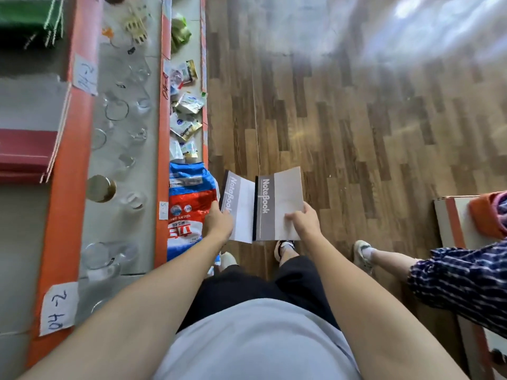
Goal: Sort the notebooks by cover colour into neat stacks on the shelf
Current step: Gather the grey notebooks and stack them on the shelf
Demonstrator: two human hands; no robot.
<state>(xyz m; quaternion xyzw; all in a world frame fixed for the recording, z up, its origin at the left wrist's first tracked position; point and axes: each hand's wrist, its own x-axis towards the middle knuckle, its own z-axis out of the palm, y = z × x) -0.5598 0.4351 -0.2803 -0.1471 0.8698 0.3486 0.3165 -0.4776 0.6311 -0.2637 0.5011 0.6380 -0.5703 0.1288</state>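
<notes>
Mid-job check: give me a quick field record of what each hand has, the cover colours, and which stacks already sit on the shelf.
left hand: grips the left notebook at its lower edge
right hand: grips the right notebook at its lower edge
covers: both grey and pale, printed "NoteBook"
position: both held over the wooden floor, side by side, off the shelf
green stack: top shelf, far end
red stack: top shelf, nearer
middle shelf: clear glasses
lower shelf: blue and red bag, small packets
</notes>
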